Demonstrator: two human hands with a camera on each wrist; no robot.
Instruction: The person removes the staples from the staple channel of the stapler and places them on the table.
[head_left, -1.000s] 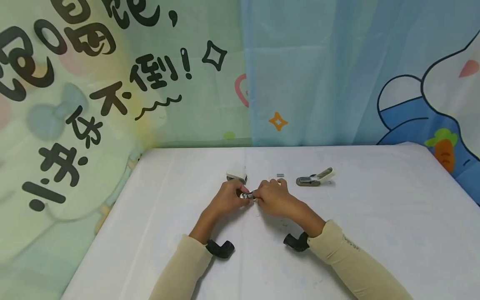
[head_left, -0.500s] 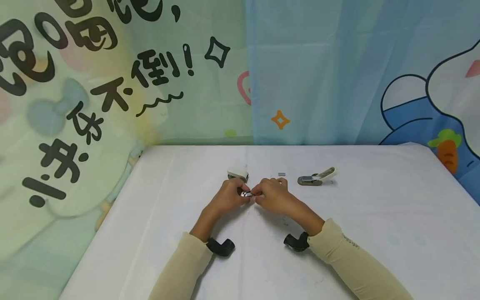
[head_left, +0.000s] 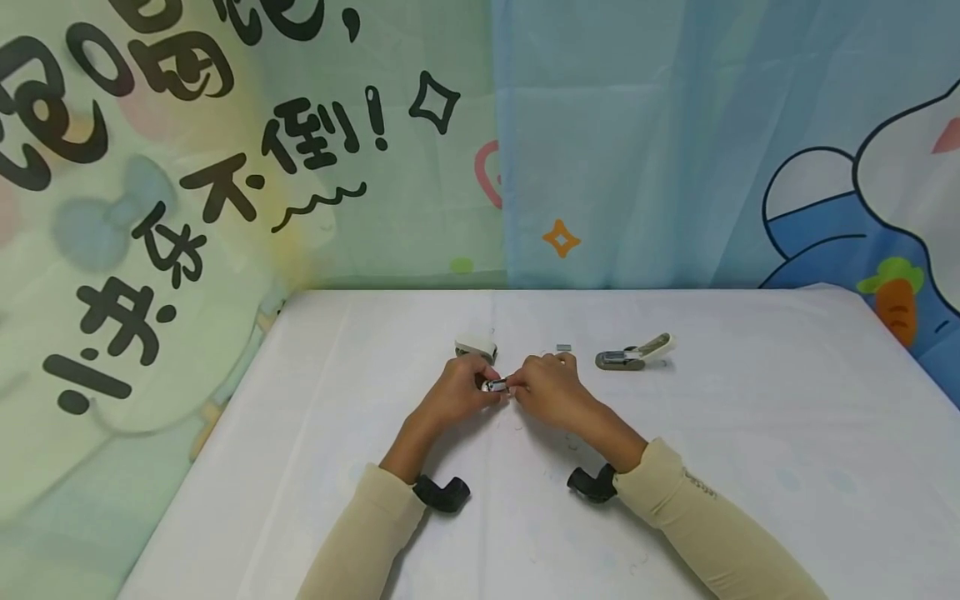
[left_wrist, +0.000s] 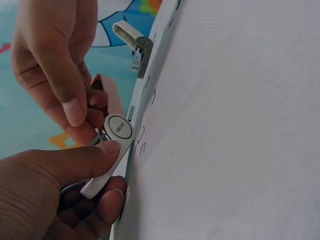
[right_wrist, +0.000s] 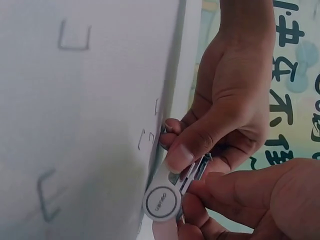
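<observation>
Showing: small white stapler (head_left: 495, 386) held between both hands, just above the white table (head_left: 750, 433), at its middle.
Left hand (head_left: 455, 396): curled round the stapler body; thumb pressed along the white top (left_wrist: 107, 160), fingers folded beneath.
Right hand (head_left: 549, 389): closed to a pinch; thumb and fingertips (right_wrist: 210, 186) gripping the metal part at the opened end of the stapler (right_wrist: 172, 192).
Direction from hands: directly between them, neither hand nearer; both in contact.
Long axis: roughly left to right in the head view, round logo end (left_wrist: 119, 127) toward the right hand, rear end buried in the left palm.
Height: close to the cloth, apparently not resting on it; contact not certain.
Loose staples (right_wrist: 74, 36): scattered on the cloth beneath and near the hands.
Second stapler (head_left: 633, 353): lying hinged open, beyond and to the right of the right hand, apart from it.
Third white stapler (head_left: 475, 345): just beyond the left hand.
Staple strip (head_left: 564, 347): small grey block beyond the right hand.
</observation>
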